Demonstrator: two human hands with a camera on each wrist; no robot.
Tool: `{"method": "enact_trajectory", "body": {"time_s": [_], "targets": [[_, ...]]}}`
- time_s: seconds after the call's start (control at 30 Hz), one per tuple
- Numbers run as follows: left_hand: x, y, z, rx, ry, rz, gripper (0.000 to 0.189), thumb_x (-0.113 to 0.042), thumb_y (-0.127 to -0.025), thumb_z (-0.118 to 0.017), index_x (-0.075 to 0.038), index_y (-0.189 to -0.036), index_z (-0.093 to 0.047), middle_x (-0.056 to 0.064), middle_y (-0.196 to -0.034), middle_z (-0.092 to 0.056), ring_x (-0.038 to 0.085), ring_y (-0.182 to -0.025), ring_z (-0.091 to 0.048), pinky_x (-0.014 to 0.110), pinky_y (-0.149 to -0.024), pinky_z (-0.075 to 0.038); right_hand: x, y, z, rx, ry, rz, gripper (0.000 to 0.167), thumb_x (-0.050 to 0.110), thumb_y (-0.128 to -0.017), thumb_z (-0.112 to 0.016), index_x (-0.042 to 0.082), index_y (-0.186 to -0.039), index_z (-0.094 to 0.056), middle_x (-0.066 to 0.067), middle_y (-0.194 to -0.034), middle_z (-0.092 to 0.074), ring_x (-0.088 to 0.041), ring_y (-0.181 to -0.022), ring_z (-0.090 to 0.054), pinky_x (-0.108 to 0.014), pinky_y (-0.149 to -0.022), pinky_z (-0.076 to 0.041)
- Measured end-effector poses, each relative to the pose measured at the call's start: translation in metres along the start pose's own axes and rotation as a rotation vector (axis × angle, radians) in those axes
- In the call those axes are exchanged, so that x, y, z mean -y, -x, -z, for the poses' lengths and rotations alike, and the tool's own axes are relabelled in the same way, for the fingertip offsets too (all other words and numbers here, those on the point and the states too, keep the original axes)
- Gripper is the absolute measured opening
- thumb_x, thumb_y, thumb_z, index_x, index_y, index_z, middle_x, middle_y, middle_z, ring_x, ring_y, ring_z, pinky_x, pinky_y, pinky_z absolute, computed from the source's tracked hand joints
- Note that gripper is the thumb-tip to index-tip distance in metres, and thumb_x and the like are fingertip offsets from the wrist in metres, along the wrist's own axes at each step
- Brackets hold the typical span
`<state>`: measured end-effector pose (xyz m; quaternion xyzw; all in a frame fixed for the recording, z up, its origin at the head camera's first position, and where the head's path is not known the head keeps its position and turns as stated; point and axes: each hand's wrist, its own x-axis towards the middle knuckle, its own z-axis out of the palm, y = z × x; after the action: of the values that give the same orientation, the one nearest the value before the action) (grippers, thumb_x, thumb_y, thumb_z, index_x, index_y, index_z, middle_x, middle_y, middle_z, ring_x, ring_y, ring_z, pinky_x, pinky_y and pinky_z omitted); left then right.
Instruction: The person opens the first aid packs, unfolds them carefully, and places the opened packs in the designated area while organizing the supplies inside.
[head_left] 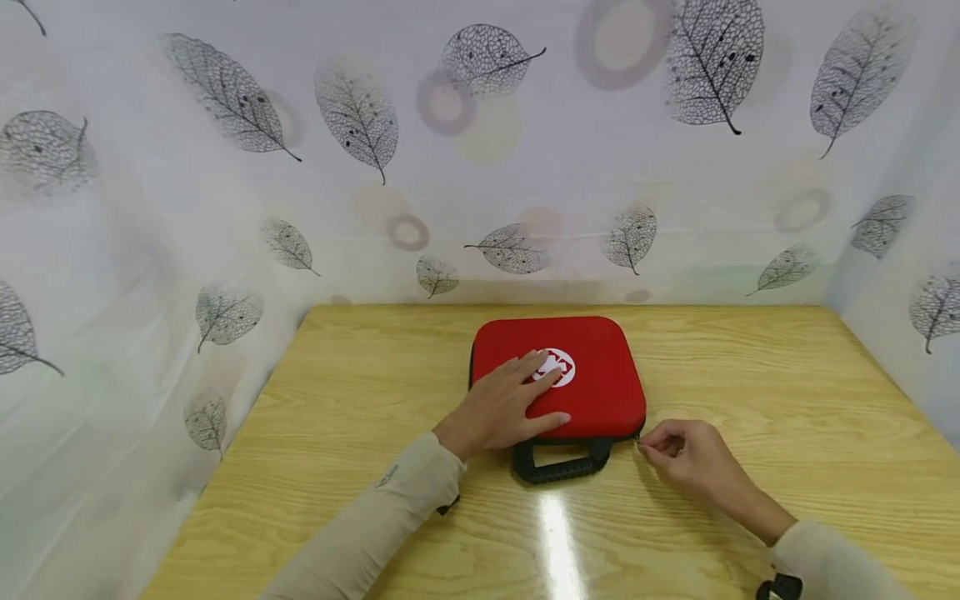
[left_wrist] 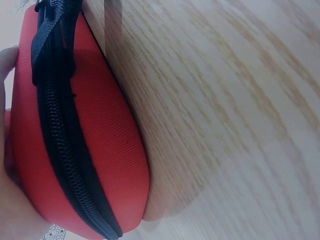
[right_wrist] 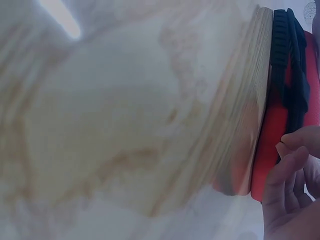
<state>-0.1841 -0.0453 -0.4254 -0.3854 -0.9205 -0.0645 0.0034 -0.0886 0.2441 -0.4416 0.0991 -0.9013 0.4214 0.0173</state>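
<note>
A red hard-shell zip case (head_left: 600,383) lies flat on the table, a white round emblem (head_left: 555,368) on its lid. Its black carrying handle (head_left: 561,472) points toward me. My left hand (head_left: 501,406) rests on the lid with fingers spread, its fingertips reaching the emblem. At the near right corner, my right hand (head_left: 693,457) pinches the small zipper pull between thumb and index finger, the pull mostly hidden by the fingertips. In the left wrist view the zipper (left_wrist: 62,150) runs closed along the case's side between black tape strips.
The wood-grain table (head_left: 360,400) reaches back to a white sheet (head_left: 450,167) printed with leaves, which also hangs at both sides. A bright light reflection (head_left: 557,542) shows on the tabletop in front of the handle.
</note>
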Motion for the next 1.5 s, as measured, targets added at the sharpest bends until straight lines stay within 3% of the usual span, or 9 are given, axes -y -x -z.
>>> {"method": "enact_trajectory", "body": {"time_s": [0.27,0.47,0.8,1.07,1.5], "targets": [[0.002,0.001,0.001,-0.012,0.0,-0.004,0.073,-0.068,-0.098,-0.043,-0.026,-0.157,-0.039,0.008,-0.164,-0.03,0.025,-0.151,-0.027,0.037,-0.122,-0.021,0.001,0.0,-0.007,-0.019,-0.024,0.036,0.012,-0.003,-0.084,-0.078,0.008,-0.081,-0.076,0.002,-0.075,-0.07,-0.004,-0.063,-0.062,-0.025,-0.055,-0.053],[0.001,0.0,-0.001,-0.007,-0.006,-0.009,0.073,-0.068,-0.098,-0.042,-0.026,-0.158,-0.038,0.008,-0.164,-0.029,0.025,-0.151,-0.027,0.037,-0.122,-0.02,0.004,0.0,-0.012,0.014,-0.05,0.093,0.012,-0.002,-0.085,-0.078,0.008,-0.081,-0.076,0.002,-0.077,-0.07,-0.004,-0.064,-0.062,-0.025,-0.055,-0.053],[-0.001,-0.003,0.001,-0.011,-0.01,0.005,0.074,-0.068,-0.098,-0.043,-0.024,-0.158,-0.038,0.008,-0.164,-0.03,0.025,-0.151,-0.026,0.038,-0.121,-0.023,0.006,-0.003,-0.008,-0.031,0.116,0.053,0.005,0.005,-0.089,-0.077,0.006,-0.087,-0.073,0.004,-0.077,-0.068,-0.003,-0.058,-0.053,-0.024,-0.05,-0.046],[0.003,0.003,0.006,-0.036,-0.016,0.022,0.072,-0.065,-0.098,-0.046,-0.02,-0.154,-0.046,0.008,-0.16,-0.039,0.025,-0.146,-0.037,0.042,-0.118,-0.03,0.003,-0.012,-0.008,-0.084,0.19,0.104,0.006,0.002,-0.088,-0.077,0.006,-0.086,-0.072,0.002,-0.08,-0.069,-0.001,-0.06,-0.053,-0.023,-0.053,-0.046],[0.017,0.02,0.012,-0.065,0.038,0.01,0.068,-0.059,-0.098,-0.054,-0.013,-0.148,-0.054,0.008,-0.156,-0.043,0.026,-0.143,-0.039,0.042,-0.118,-0.03,-0.001,-0.036,-0.001,-0.12,0.255,0.22,0.014,-0.007,-0.084,-0.076,0.005,-0.087,-0.073,-0.001,-0.082,-0.069,-0.005,-0.062,-0.058,-0.025,-0.056,-0.049]]}}
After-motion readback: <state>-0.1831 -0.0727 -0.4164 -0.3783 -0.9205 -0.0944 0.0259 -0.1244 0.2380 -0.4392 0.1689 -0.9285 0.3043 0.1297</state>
